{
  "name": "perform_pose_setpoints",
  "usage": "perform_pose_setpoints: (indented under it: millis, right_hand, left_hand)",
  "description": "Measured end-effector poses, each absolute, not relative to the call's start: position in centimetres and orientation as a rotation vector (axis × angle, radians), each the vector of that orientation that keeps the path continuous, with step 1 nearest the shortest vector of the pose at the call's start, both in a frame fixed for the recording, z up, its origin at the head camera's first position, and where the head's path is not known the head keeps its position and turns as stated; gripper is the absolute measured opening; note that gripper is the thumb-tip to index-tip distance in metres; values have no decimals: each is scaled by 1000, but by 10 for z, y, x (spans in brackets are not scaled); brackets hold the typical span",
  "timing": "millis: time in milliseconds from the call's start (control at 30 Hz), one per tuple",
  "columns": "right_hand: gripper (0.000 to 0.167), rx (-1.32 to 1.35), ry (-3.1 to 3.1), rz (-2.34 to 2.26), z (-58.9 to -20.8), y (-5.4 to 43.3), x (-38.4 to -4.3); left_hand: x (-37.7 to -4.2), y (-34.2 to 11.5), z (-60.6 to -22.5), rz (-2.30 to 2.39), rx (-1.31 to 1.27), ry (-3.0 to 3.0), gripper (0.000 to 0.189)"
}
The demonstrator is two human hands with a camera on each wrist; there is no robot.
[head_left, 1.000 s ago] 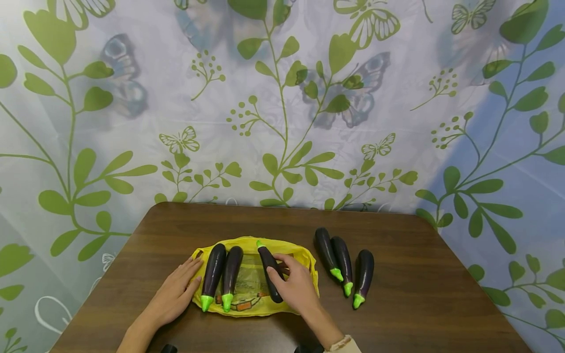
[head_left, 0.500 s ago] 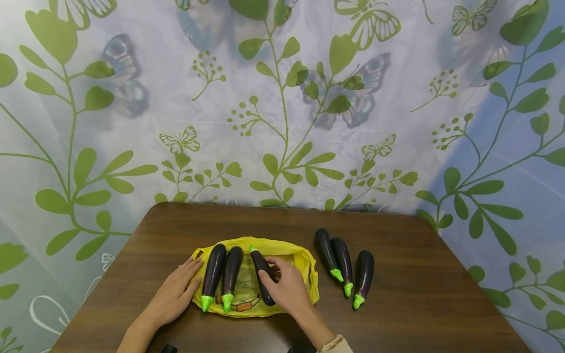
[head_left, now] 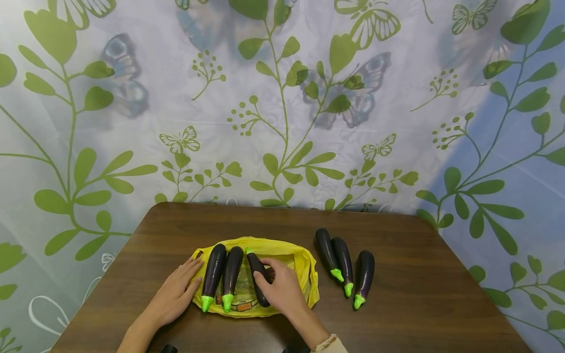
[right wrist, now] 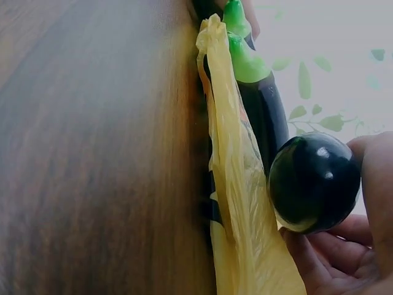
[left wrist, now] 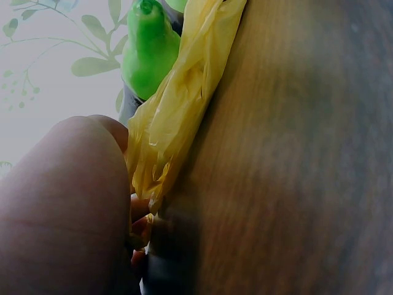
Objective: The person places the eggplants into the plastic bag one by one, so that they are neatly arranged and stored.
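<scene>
My right grip (head_left: 284, 290) holds an eggplant (head_left: 256, 268) round its body, stem away from me, at the bag (head_left: 305, 264); whether it rests there I cannot tell. My left grip (head_left: 173, 293) lies with straight fingers on the bag's left edge. I should line it up beside the two eggplants (head_left: 214, 273), releasing gently against rolling.

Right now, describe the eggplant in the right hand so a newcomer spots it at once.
On the brown table, find the yellow bag. Around its middle, the right hand grips the dark eggplant. Its green end points to the far side, whereas the other five eggplants point theirs to the near side.
</scene>
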State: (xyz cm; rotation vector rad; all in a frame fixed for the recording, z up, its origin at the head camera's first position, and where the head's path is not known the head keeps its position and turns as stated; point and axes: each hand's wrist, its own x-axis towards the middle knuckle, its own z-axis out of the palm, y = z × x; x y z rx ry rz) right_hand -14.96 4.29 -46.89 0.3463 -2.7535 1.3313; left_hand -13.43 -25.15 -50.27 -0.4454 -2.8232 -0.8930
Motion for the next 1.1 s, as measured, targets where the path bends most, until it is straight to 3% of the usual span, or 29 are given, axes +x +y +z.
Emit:
perform_pose_setpoints:
  millis: [1100]
  right_hand:
    - [42,510,-2841,1453,-467,41,-148]
  left_hand:
    - [-134,-252,-498,-873,-460,-2825,49]
